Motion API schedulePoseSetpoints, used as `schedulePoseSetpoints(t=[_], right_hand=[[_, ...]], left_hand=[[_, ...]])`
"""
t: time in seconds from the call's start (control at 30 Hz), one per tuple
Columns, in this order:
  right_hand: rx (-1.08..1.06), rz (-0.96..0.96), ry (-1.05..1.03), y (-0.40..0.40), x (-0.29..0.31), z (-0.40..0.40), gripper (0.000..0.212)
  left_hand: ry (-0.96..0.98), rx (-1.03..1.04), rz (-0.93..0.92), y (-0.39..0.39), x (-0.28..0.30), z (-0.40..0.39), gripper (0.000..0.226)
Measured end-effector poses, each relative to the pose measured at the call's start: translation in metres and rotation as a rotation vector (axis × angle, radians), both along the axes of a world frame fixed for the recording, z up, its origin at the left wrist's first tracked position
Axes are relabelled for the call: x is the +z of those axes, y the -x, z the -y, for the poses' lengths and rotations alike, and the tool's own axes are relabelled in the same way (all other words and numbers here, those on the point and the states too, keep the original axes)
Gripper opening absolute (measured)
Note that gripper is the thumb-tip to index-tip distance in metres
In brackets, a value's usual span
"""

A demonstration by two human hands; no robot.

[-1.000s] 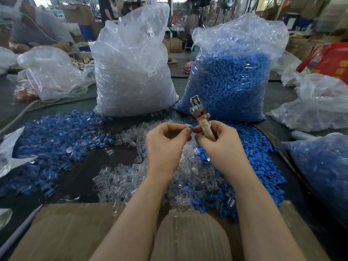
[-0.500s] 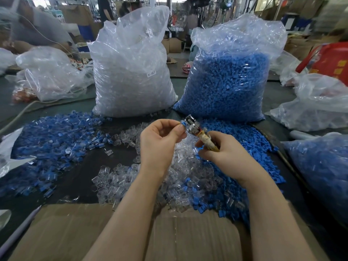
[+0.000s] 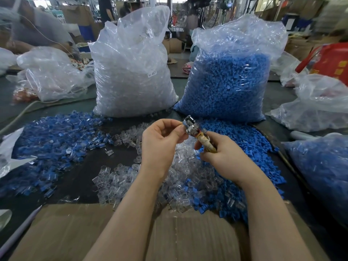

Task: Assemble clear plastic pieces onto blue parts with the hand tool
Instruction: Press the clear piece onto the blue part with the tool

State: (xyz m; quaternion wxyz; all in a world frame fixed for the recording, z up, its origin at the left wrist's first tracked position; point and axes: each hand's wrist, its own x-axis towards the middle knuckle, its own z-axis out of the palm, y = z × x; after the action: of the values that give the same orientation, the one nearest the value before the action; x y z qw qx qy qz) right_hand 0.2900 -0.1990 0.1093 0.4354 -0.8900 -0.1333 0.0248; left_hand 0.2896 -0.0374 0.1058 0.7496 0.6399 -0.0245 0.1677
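Right hand (image 3: 224, 157) grips the hand tool (image 3: 197, 134) tilted toward the left hand (image 3: 160, 142), whose pinched fingertips feed its metal head, probably seating a piece.

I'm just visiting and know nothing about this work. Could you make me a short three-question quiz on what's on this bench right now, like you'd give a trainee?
1. True or false: the right hand grips the hand tool by its taped handle.
2. Which big bag stands further left: A, the bag of clear pieces, or B, the bag of blue parts?
3. What does the left hand do at the tool's metal head?

Key
1. True.
2. A.
3. Its fingertips pinch something small against the head; the piece itself is too hidden to identify.
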Motion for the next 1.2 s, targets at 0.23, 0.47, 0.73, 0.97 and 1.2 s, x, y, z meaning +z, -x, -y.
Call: schedulePoseSetpoints(t=[0.23,0.47,0.73,0.97,1.2], right_hand=[[-0.038,0.028,0.037,0.0,-0.002,0.0,0.022],[-0.037,0.048,0.06,-0.001,-0.004,-0.003,0.017],[-0.216,0.082,0.161,-0.008,-0.008,0.005,0.005],[-0.393,0.066,0.369,-0.014,-0.016,0.019,0.019],[-0.429,0.053,0.408,-0.015,-0.018,0.019,0.019]], left_hand=[[0.017,-0.005,-0.02,0.002,0.001,0.001,0.008],[0.043,-0.012,-0.044,0.001,0.001,-0.001,0.008],[-0.345,0.347,-0.247,-0.009,-0.012,-0.069,0.012],[-0.752,0.84,-0.461,0.002,-0.028,-0.133,0.014],[-0.926,0.709,-0.52,0.0,-0.039,-0.138,0.041]])
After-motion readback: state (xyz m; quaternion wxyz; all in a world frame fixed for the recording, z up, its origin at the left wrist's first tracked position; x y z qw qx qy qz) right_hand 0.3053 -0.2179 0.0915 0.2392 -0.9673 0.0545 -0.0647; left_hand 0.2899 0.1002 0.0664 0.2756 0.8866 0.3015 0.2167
